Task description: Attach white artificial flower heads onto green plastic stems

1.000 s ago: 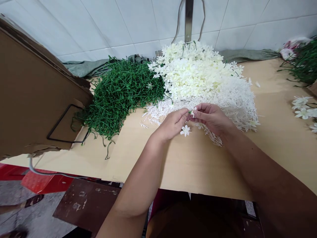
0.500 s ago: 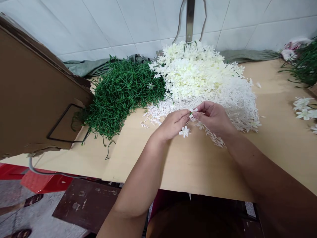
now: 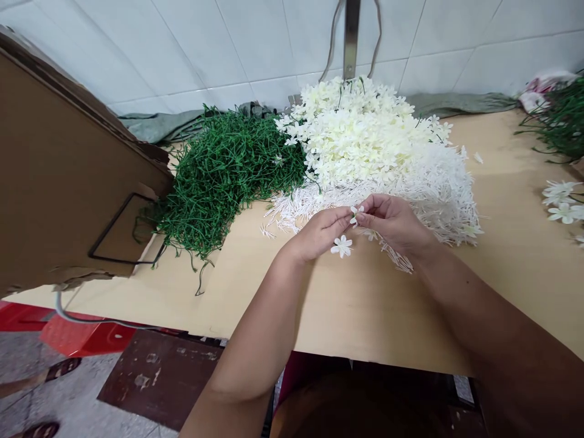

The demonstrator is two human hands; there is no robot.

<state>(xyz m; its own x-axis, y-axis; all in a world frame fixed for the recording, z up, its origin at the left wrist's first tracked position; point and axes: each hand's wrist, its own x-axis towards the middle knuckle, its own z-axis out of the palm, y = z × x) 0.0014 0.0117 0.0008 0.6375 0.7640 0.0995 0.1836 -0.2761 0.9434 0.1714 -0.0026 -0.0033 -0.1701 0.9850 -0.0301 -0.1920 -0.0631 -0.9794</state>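
Brown cardboard makes the big box (image 3: 68, 182), which stands on the left side of the table (image 3: 255, 304). A bent black wire (image 3: 114, 228) is by its side. Next comes a big heap of green stems (image 3: 219, 170), all tangled up. They seem to be kept in one heap so that they are easy to grab.

The left hand (image 3: 322, 234) has its finger and thumb close together, pinching a small white flower (image 3: 356, 215) from one side. I cannot tell just what its tips hold, a petal or a bit under it. One loose white flower (image 3: 342, 246) lies on the table just below. Behind the hands is a high heap of white flowers (image 3: 360, 140), with thin white bits (image 3: 438, 188) in front and to the right. Each kind has its own spot, maybe so they don't get mixed.

The right hand (image 3: 395, 225) pinches the same small flower with thumb and finger. Two hands likely keep such a tiny thing from slipping. Far right are a few more flowers (image 3: 563, 212) and another green heap (image 3: 563, 118). I can't read any words, labels or brand names on anything, not even the box.
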